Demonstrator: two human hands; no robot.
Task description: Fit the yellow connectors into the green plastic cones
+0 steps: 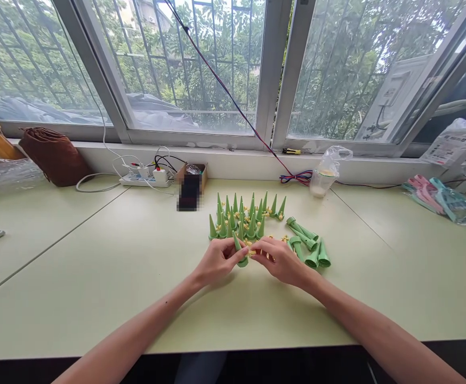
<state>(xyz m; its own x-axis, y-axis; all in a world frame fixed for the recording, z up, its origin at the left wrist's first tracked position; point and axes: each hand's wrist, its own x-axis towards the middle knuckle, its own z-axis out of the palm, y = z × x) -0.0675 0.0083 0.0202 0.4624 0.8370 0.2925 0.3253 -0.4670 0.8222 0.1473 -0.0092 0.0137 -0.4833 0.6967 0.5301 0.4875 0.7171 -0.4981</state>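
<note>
My left hand (219,261) is closed round a green plastic cone spike (237,243), its point up and tilted a little to the left. My right hand (278,258) pinches a small yellow piece (252,251) against the side of that spike; whether the two are joined I cannot tell. Just beyond my hands stand several green spikes (251,226) with points up, small yellow parts at their bases. To the right of my right hand several more green cone spikes (300,233) lie on their sides or stand with the wide end up.
Along the windowsill wall sit a power strip (145,178), a small cardboard box (203,173), a plastic cup in a bag (323,178) and a bundled cable (297,177). A brown pouch (55,156) is at the left, pink and teal packets (441,197) at the right.
</note>
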